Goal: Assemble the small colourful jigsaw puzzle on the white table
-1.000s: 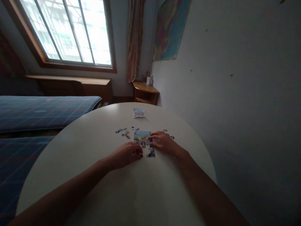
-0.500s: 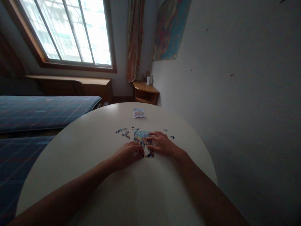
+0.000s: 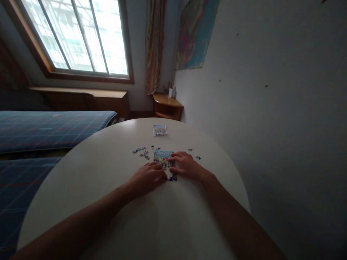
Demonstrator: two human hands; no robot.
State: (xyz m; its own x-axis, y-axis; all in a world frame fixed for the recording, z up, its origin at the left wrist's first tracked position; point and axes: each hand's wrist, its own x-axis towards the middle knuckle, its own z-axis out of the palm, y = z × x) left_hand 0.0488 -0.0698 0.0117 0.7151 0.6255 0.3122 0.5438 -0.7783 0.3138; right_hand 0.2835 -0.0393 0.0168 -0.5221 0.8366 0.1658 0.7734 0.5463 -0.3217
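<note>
A partly joined jigsaw puzzle lies flat on the round table, colourful, with a bare gap in its lower left part. My right hand rests over its right side, fingers spread and touching the pieces. At the lower left edge of the puzzle is my left hand, thumb and fingers pinched together around a small puzzle piece that is mostly hidden. Several loose puzzle pieces are scattered left of the puzzle. Two small pieces or clusters lie beyond my right hand.
A small picture packet sits farther back on the white round table. A bench or bed with a blue checked cover stands to the left. The wall runs along the right, and a wooden corner shelf stands behind the table.
The fingers of my left hand have closed up and shifted slightly right at the puzzle's lower edge. My right hand stays in place on the puzzle.
</note>
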